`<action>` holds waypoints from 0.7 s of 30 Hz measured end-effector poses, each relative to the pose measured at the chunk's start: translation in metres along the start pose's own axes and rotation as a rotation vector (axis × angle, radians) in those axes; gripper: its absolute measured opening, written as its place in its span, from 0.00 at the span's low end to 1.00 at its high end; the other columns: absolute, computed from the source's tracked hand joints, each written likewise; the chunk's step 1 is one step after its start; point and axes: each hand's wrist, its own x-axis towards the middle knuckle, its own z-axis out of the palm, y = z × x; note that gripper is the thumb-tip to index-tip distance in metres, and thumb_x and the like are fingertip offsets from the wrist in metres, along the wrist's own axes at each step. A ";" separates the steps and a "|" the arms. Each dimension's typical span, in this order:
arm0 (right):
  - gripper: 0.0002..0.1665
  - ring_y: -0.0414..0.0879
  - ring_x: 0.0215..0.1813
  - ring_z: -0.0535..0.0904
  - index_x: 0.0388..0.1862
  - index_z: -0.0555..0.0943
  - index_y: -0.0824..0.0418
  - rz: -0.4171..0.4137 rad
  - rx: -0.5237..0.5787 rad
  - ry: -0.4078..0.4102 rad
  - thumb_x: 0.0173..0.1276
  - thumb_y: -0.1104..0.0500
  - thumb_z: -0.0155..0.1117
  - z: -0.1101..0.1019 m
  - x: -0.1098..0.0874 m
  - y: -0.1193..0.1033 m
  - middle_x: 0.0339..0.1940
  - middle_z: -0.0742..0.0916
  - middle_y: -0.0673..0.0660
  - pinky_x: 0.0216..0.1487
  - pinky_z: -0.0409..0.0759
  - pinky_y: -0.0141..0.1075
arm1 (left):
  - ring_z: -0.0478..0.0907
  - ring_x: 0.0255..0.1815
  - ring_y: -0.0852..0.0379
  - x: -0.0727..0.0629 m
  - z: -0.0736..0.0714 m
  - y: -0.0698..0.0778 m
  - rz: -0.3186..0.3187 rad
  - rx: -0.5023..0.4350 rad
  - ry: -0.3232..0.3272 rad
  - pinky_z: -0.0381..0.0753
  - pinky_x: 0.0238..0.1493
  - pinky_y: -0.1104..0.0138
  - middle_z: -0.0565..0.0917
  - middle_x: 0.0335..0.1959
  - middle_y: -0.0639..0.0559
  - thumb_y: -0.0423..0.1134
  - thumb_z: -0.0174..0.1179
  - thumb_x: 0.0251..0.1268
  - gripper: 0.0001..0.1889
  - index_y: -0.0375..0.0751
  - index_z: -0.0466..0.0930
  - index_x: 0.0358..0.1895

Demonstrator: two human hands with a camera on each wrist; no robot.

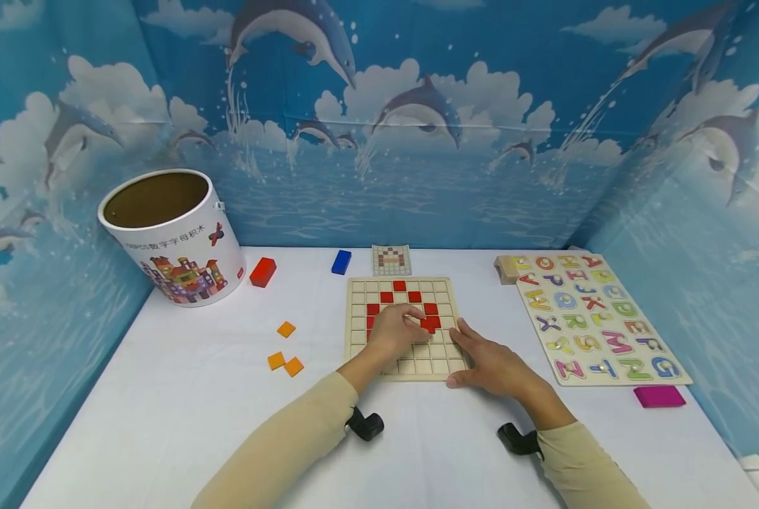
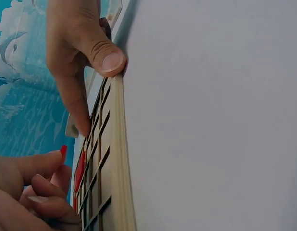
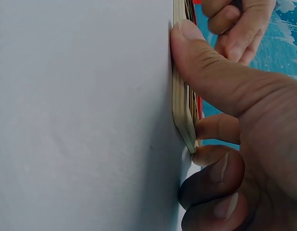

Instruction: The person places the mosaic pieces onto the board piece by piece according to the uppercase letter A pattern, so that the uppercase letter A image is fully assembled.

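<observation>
A pale wooden grid board point(image 1: 442, 366) lies flat on the white table, several red square tiles point(image 1: 399, 285) set in its cells. Over the middle of it, my left hand point(image 1: 393, 331) pinches a small red tile point(image 2: 64, 152) between thumb and finger, clear of the cells in the left wrist view. My right hand point(image 1: 490, 362) holds the board's near right corner, its thumb point(image 3: 196, 50) on the front edge and its fingers along the right side. Behind the board lies a small pattern card point(image 1: 391, 261). Part of the red tiles is hidden under my left hand.
Orange tiles point(image 1: 286, 329) lie left of the board. Farther back are a red block point(image 1: 263, 272), a blue block point(image 1: 341, 261) and a white bucket point(image 1: 182, 261). To the right are a wooden block point(image 1: 505, 269), a letter puzzle board point(image 1: 577, 342) and a magenta block point(image 1: 659, 396).
</observation>
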 end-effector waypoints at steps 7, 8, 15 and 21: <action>0.63 0.66 0.78 0.62 0.81 0.61 0.60 -0.022 -0.004 0.013 0.55 0.32 0.74 0.000 0.000 0.000 0.84 0.56 0.62 0.69 0.68 0.62 | 0.76 0.28 0.61 0.008 0.021 -0.001 0.036 0.204 0.034 0.73 0.31 0.68 0.83 0.25 0.58 0.34 0.72 0.58 0.10 0.46 0.86 0.43; 0.63 0.65 0.78 0.62 0.81 0.60 0.61 -0.024 -0.002 0.013 0.55 0.32 0.74 -0.001 0.000 -0.001 0.84 0.56 0.62 0.69 0.68 0.61 | 0.75 0.27 0.61 0.008 0.022 -0.001 0.051 0.230 0.033 0.73 0.30 0.68 0.82 0.25 0.58 0.34 0.72 0.58 0.10 0.46 0.86 0.43; 0.63 0.65 0.78 0.63 0.81 0.60 0.61 -0.023 -0.013 0.015 0.55 0.31 0.74 -0.002 0.001 0.000 0.84 0.56 0.62 0.68 0.69 0.61 | 0.75 0.27 0.62 0.007 0.026 0.002 0.119 0.384 0.034 0.72 0.28 0.68 0.80 0.25 0.61 0.35 0.71 0.58 0.11 0.47 0.87 0.45; 0.64 0.66 0.78 0.63 0.81 0.60 0.61 -0.021 -0.011 0.003 0.55 0.31 0.73 -0.001 0.001 0.002 0.84 0.56 0.63 0.68 0.69 0.62 | 0.74 0.28 0.61 0.005 0.025 -0.001 0.151 0.398 0.014 0.72 0.30 0.69 0.80 0.26 0.59 0.36 0.70 0.59 0.13 0.45 0.87 0.48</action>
